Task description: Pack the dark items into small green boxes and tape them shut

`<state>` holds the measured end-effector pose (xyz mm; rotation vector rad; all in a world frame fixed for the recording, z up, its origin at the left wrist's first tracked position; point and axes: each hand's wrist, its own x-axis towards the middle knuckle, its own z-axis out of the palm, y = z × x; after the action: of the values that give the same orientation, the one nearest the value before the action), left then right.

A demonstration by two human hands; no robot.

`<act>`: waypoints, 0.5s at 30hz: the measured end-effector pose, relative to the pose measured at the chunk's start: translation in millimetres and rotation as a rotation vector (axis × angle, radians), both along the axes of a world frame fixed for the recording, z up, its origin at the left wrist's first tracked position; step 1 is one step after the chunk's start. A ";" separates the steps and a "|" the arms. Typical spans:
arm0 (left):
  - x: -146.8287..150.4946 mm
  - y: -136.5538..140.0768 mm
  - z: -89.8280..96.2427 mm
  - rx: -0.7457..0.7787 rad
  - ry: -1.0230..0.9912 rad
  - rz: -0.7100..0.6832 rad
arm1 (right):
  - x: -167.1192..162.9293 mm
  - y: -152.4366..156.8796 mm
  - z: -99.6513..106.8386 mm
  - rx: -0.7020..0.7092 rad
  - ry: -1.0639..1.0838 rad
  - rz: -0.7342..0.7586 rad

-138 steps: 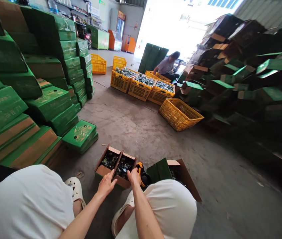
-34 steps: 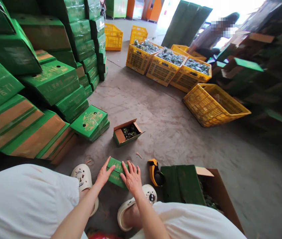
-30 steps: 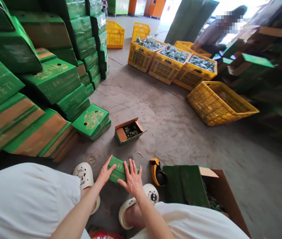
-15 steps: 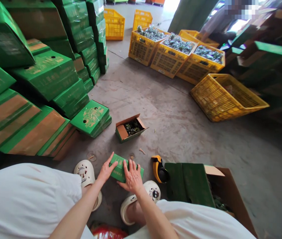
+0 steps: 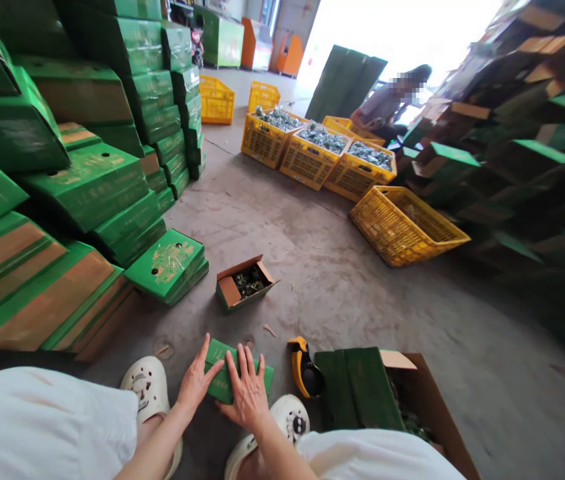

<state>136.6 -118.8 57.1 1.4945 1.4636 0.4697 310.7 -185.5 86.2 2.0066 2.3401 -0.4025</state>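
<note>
A small green carton (image 5: 219, 385) with pale printing lies closed between my feet, under both hands. My left hand (image 5: 195, 381) grips its left end, with the thumb over the top and the index finger along the far left side. My right hand (image 5: 248, 389) rests on the lid with its fingers spread; the thumb lies near the front edge. Beyond the carton, a smaller-looking open box (image 5: 247, 283) holds dark, shiny wrapped items, its brown flaps raised. To the right of my right hand, a yellow and black tape dispenser (image 5: 305, 368) lies on the floor.
Green cartons (image 5: 87, 180) are stacked high on the left. An open larger carton (image 5: 357, 390) stands by my right leg. Yellow crates (image 5: 312, 163) full of shiny packets stand ahead, near a tilted yellow basket (image 5: 402, 227). A seated person (image 5: 387, 107) is behind them, beside piled boxes.
My view has tilted up and shifted right, showing more of the person and the background. Both hands stay on the small carton in nearly the same pose.
</note>
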 end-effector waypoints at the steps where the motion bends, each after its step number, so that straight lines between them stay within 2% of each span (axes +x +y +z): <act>1: 1.0 -1.2 -1.0 -0.001 -0.001 0.000 | 1.0 -1.4 -0.3 0.003 0.003 0.000; 5: 5.3 -4.9 -16.5 -0.007 0.014 -0.009 | 6.4 -5.9 -12.4 0.056 0.018 0.019; 10: 9.2 6.1 -38.4 0.003 0.026 -0.066 | 11.9 10.1 -49.5 0.224 -0.043 -0.017; 12: 8.8 12.7 -39.5 -0.011 0.087 -0.077 | 12.6 20.6 -59.6 0.280 -0.075 -0.022; 15: 6.8 18.3 -32.2 0.010 0.169 -0.040 | 12.1 32.9 -63.2 0.334 -0.099 0.006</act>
<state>143.4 -100.5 24.9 1.6002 1.5606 0.3332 322.8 -152.7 22.9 2.0905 2.4852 0.0951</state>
